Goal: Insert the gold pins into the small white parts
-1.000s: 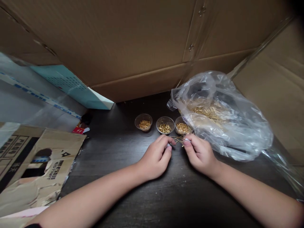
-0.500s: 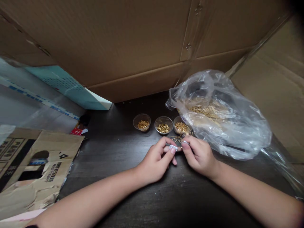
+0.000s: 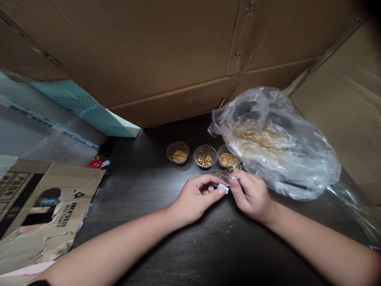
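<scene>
My left hand (image 3: 198,198) is closed, thumb and forefinger pinching a small white scrap (image 3: 223,188), which may be paper or tape. Just right of it, my right hand (image 3: 251,194) is closed too, its fingertips pinching a thin gold-coloured pin (image 3: 228,185) whose short end shows toward the white scrap. Something whitish also shows at the right fingertips. Several loose gold pins (image 3: 222,172) lie on the dark table just beyond my hands. Behind them stand three clear cups with small gold metal pieces: a left cup (image 3: 168,153), a middle cup (image 3: 216,155) and a right cup (image 3: 219,153).
A clear plastic bag (image 3: 303,167) with many gold pins lies at the right, against the right cup. Cardboard walls (image 3: 166,51) rise at the back and right. At the left are a torn cardboard box (image 3: 71,186), a pale blue box (image 3: 89,107) and a small red packet (image 3: 95,163).
My left hand has turned and moved right, bringing the white scrap into view and close to the right fingertips. My right hand stays nearly in place. The view shifted slightly.
</scene>
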`<state>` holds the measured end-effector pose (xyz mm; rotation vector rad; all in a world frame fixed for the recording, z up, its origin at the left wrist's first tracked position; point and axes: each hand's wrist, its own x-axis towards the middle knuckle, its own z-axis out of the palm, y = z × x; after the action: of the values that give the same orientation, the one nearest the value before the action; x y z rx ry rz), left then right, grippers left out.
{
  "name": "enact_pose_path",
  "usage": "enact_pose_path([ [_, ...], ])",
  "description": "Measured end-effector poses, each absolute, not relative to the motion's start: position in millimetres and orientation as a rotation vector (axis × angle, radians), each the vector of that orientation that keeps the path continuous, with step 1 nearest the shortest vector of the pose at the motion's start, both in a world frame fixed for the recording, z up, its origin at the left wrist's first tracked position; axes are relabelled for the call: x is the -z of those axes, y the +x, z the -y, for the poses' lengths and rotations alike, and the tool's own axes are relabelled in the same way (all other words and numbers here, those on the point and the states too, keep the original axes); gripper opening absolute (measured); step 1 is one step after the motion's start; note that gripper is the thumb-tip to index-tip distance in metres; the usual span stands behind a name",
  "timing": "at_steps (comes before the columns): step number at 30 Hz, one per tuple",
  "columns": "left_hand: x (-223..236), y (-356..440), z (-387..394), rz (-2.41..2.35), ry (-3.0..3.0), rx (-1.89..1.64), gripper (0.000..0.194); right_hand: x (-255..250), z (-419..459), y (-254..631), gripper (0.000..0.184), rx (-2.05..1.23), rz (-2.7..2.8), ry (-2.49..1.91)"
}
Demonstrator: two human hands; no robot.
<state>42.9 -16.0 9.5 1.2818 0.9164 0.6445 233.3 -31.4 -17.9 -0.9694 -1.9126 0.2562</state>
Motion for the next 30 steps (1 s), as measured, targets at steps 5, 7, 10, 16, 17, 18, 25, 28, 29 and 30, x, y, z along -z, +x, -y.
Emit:
enact_pose_path([
  [5,-11.8,44.8,15.6,-0.893,1.115,-0.685,0.031,16.2,31.7,233.8,0.013,-0.285,1.915,-0.967],
  [7,-13.3,44.9,15.9,-0.897,1.074,-0.667,0.034,15.9,31.7,233.8,0.014,-0.272,1.927,-0.969],
  [10,-15.1,44.4,16.0,-0.917,1.043,-0.635,0.040,16.6,31.8,233.7,0.014,-0.261,1.936,-0.979],
  [16,-14.7,43.1,15.2,-0.921,1.069,-0.607,0.043,18.2,32.4,234.0,0.013,-0.279,1.947,-0.979],
  [17,-13.9,43.2,15.6,-0.918,1.080,-0.611,0.043,18.1,32.4,233.9,0.013,-0.275,1.951,-0.981],
  [18,-12.8,43.4,16.2,-0.914,1.094,-0.618,0.042,18.0,32.4,233.7,0.014,-0.266,1.957,-0.982],
  [25,-6.7,43.3,20.3,-0.934,1.317,-0.670,0.028,18.8,31.6,233.9,0.016,-0.170,2.030,-0.979],
  [28,-7.6,40.9,19.5,-0.963,1.513,-0.671,0.023,19.7,31.2,234.8,0.015,-0.123,2.084,-0.972],
  [29,-7.9,39.9,19.2,-0.971,1.584,-0.677,0.023,19.8,31.1,235.0,0.016,-0.105,2.103,-0.973],
  [30,-8.0,38.9,19.1,-0.976,1.655,-0.690,0.022,19.9,31.0,235.1,0.016,-0.087,2.118,-0.978],
])
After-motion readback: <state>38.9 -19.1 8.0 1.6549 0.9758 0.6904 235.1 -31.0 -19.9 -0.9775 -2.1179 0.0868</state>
